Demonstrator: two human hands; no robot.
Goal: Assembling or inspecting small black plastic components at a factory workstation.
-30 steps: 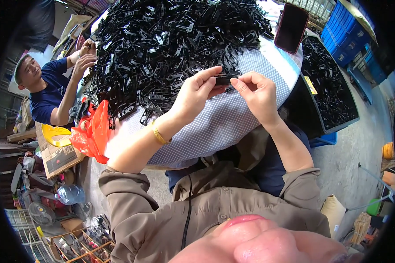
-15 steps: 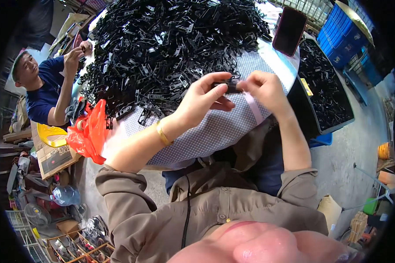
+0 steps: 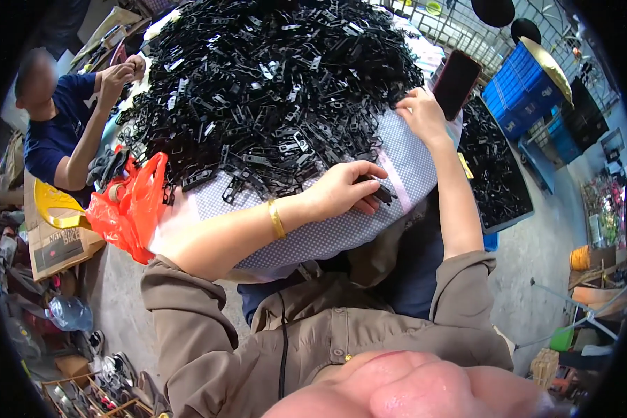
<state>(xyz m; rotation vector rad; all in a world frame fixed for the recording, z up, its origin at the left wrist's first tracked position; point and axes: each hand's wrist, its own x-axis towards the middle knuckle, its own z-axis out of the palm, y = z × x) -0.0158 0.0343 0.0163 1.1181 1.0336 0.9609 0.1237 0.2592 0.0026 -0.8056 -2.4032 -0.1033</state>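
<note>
A large heap of black plastic clips (image 3: 279,76) covers the table, which has a dotted cloth (image 3: 313,216) at its near side. My left hand (image 3: 348,189) is closed around one black clip (image 3: 382,196), held low over the cloth by a pale pink strip (image 3: 395,180). At the heap's right edge, my right hand (image 3: 423,117) reaches forward. Its thumb and fingertips are drawn together, and whatever is between them is too small to make out. Just beyond it stands a dark phone (image 3: 457,83), tilted up.
A red plastic bag (image 3: 129,209) hangs at the table's left edge. A co-worker (image 3: 66,132) handles something small at the far left. Right of the table are a black bin (image 3: 494,167) of clips and blue crates (image 3: 526,90). A cardboard box (image 3: 66,240) stands at lower left.
My hands were close together over the cloth; now they are apart. The right one has moved forward to the heap's edge, and the left has come down slightly with the clip. The view has shifted a little.
</note>
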